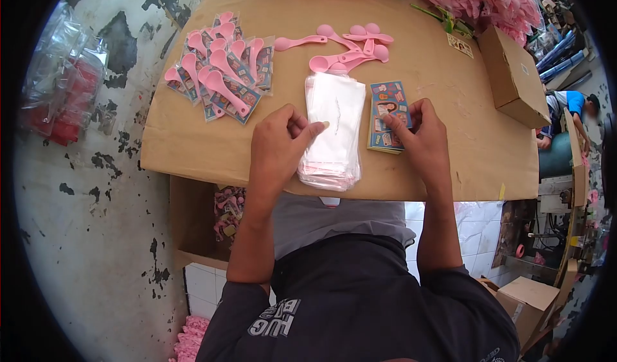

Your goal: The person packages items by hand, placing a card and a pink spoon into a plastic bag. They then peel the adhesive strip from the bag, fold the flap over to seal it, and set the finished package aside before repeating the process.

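Note:
My left hand (pixel 277 145) is at the left edge of a stack of clear plastic bags (pixel 335 121), its fingers curled and its thumb pressing on the top bag. To the right of the bags lies a pile of printed cards (pixel 379 142). My right hand (pixel 427 137) pinches the top card (pixel 389 105) by its right side, thumb on its face. Behind the bags lie several loose pink spoons (pixel 352 55). Packed pink spoons with cards in clear bags (pixel 218 66) form a heap at the left of the table.
The brown-covered table (pixel 475 156) bears a cardboard box (pixel 512 79) at the right and a large heap of wrapped pink items (pixel 482 2) at the back right. Plastic bags (pixel 64 79) hang on the left wall. Another person (pixel 574 108) is at the far right.

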Demonstrator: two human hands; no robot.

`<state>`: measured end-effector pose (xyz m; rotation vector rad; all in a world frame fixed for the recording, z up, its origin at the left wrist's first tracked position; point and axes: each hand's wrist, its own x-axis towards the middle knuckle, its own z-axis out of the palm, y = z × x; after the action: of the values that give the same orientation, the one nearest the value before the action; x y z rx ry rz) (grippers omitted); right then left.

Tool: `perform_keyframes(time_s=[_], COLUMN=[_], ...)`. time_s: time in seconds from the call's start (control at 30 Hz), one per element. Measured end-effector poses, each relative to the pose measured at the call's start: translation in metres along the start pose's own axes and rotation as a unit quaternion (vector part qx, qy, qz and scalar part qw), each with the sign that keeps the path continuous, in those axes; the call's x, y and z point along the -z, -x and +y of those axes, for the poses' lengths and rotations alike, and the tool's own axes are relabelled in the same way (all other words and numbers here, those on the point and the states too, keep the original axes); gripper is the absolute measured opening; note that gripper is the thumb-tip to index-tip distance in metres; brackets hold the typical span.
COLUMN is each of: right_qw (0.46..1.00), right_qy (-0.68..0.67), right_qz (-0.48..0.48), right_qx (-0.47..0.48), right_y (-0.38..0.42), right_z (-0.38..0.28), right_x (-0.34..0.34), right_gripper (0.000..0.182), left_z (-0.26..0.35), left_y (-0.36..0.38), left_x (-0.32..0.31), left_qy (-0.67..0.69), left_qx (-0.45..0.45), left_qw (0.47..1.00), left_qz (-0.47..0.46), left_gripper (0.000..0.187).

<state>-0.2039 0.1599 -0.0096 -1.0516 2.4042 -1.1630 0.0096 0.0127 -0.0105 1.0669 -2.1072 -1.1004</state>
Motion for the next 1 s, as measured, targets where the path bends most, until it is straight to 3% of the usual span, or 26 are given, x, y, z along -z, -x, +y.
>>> perform_keyframes(time_s=[0.07, 0.17, 0.4, 0.47, 0.5, 0.57, 0.63, 0.67, 0.73, 0.9, 1.0], right_qw=[0.995, 0.996, 0.985, 0.978, 0.978, 0.947, 0.942, 0.936, 0.936, 0.943, 0.924], right_qy=[-0.084, -0.085, -0.079, -0.178, -0.178, -0.316, -0.329, -0.341, -0.338, -0.27, -0.3], right_qz=[0.032, 0.036, 0.114, 0.085, 0.085, 0.006, -0.03, -0.065, -0.08, -0.189, -0.231], right_qx=[0.037, 0.017, 0.102, 0.072, 0.072, 0.057, 0.059, 0.06, 0.057, 0.051, 0.056], right_y=[-0.002, -0.003, -0.001, 0.005, 0.007, 0.013, 0.018, 0.021, 0.027, 0.039, 0.042], right_z=[0.004, 0.004, 0.002, -0.007, -0.012, -0.021, -0.025, -0.027, -0.037, -0.039, -0.045], right_x=[0.0, 0.006, 0.013, 0.015, 0.016, 0.014, 0.01, 0.008, 0.008, 0.007, 0.001], right_gripper=[0.038, 0.03, 0.018, 0.018, 0.018, 0.017, 0.017, 0.018, 0.02, 0.023, 0.022], left_z=[0.0, -0.002, -0.006, -0.01, -0.015, -0.02, -0.006, 0.0, 0.006, -0.004, 0.004], left_y=[0.0, 0.002, 0.011, 0.011, 0.01, 0.012, 0.016, 0.019, 0.023, 0.024, 0.026], left_x=[0.001, 0.004, 0.006, 0.006, 0.003, 0.001, 0.005, 0.006, 0.008, 0.003, 0.0], left_qy=[0.047, 0.062, 0.063, 0.036, 0.097, 0.159, 0.423, 0.424, 0.556, 0.572, 0.571], left_qx=[0.027, 0.031, -0.055, -0.068, -0.086, -0.102, -0.017, -0.018, 0.035, 0.003, 0.004], left_qw=[0.999, 0.998, 0.992, 0.989, 0.982, 0.971, 0.904, 0.904, 0.83, 0.819, 0.819], left_qz=[-0.006, 0.0, 0.095, 0.123, 0.134, 0.146, 0.057, 0.06, 0.013, 0.04, 0.056], left_gripper=[0.028, 0.022, 0.018, 0.019, 0.018, 0.018, 0.023, 0.023, 0.028, 0.027, 0.027])
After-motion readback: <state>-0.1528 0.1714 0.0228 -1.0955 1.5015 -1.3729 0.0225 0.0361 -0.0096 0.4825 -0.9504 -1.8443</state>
